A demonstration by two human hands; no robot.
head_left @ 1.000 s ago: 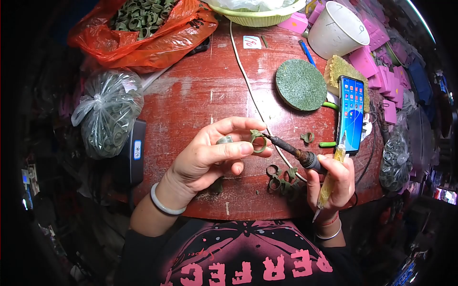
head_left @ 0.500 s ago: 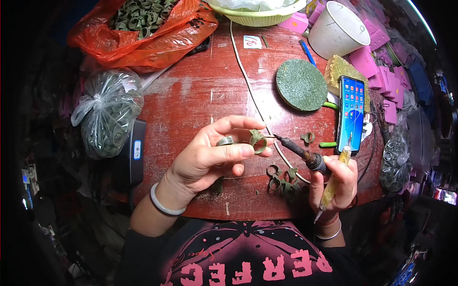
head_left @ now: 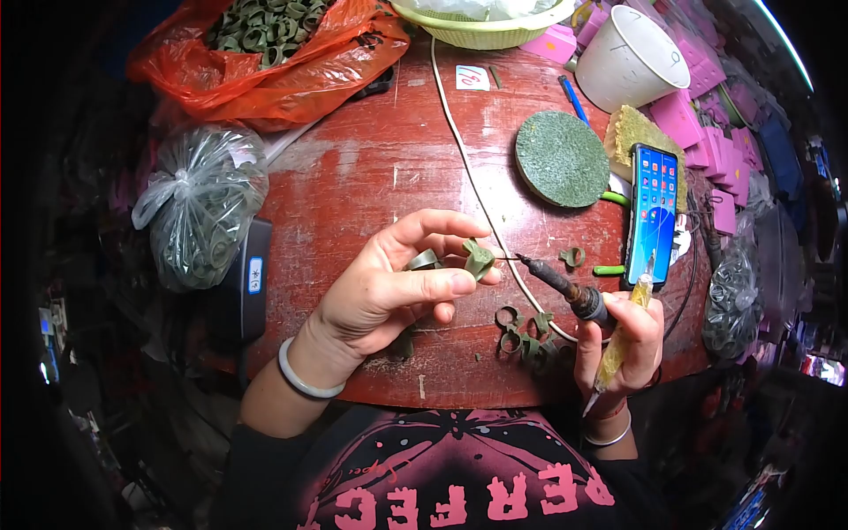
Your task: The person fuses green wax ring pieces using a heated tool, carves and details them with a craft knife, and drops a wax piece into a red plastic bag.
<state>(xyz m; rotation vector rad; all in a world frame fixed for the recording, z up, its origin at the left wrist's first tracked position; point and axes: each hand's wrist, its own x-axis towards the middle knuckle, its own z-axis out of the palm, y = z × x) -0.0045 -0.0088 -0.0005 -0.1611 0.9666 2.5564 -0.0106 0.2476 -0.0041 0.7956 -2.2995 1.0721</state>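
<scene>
In the head view my left hand [head_left: 358, 296] pinches a green ring [head_left: 478, 259], seemingly wax, between thumb and fingers. Another greenish ring [head_left: 424, 260] sits among the same fingers, partly hidden. My right hand [head_left: 634, 340] grips a soldering iron [head_left: 565, 287] by its dark handle. Its thin tip points left, close to the green ring; contact cannot be made out. Tucked in that right hand as well is a slim pointed tool with a yellow wrapped handle [head_left: 613, 355]. Several loose green rings [head_left: 527, 340] lie on the red table [head_left: 353, 190] below the iron.
A white cable [head_left: 455, 132] crosses the table. On the right are a round green pad [head_left: 562, 159], a phone [head_left: 652, 212], a sponge block [head_left: 632, 128] and a white bucket [head_left: 632, 62]. Ring-filled bags, one red [head_left: 265, 93] and one clear [head_left: 203, 216], stand left.
The green ring has turned in my left fingers, so its opening no longer faces me. The iron's tip has shifted slightly right. The whole view has moved a little.
</scene>
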